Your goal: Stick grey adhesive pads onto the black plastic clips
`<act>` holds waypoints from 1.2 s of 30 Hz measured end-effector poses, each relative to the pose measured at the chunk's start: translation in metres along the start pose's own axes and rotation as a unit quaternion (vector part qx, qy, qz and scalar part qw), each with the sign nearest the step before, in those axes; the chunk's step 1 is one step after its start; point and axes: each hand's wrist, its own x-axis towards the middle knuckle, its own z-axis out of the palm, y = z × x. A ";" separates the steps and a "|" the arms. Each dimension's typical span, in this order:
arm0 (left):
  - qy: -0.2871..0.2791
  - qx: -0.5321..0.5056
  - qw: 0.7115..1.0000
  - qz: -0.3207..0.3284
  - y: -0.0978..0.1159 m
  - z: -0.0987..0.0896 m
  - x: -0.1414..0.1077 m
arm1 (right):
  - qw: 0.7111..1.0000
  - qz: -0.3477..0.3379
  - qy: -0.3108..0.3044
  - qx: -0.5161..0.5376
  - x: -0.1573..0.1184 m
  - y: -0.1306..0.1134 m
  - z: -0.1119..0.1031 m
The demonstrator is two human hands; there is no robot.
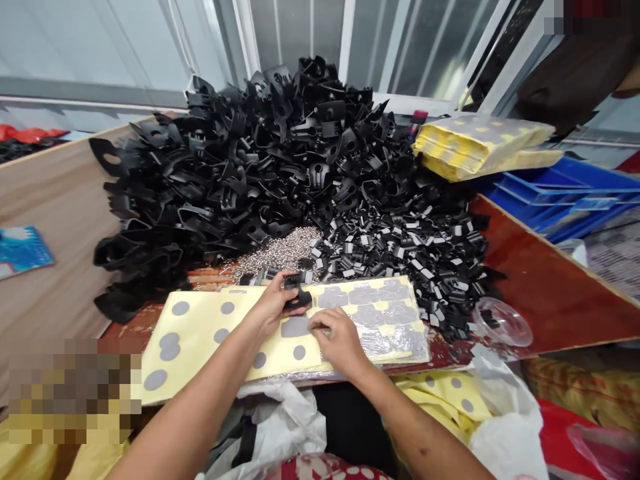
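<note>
My left hand is closed around a small black plastic part, held just above the yellow backing sheet. Grey stickers, some round and some rectangular, dot that sheet. My right hand has its thumb and fingers pinched together beside a grey rectangular sticker; what lies between the fingertips is too small to make out. Under and beside this hand is a clear-wrapped stack of sticker sheets with rows of grey patches.
A tall heap of black plastic parts fills the back. In front lie small silver metal pieces and small black clips. To the right are yellow sticker packs, a blue crate and a clear plastic bowl.
</note>
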 end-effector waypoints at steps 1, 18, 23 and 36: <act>-0.004 0.001 1.000 -0.001 -0.001 -0.002 0.000 | 0.997 0.024 -0.043 0.059 -0.001 -0.007 -0.009; -0.130 -0.149 0.980 0.013 -0.016 -0.002 -0.093 | 0.978 0.065 0.085 0.181 0.008 -0.032 -0.023; -0.124 -0.160 0.979 0.017 -0.016 -0.006 -0.098 | 0.971 0.081 0.080 0.209 0.006 -0.039 -0.013; -0.110 -0.173 0.979 0.014 -0.019 -0.011 -0.099 | 0.970 0.094 0.078 0.211 0.002 -0.033 -0.001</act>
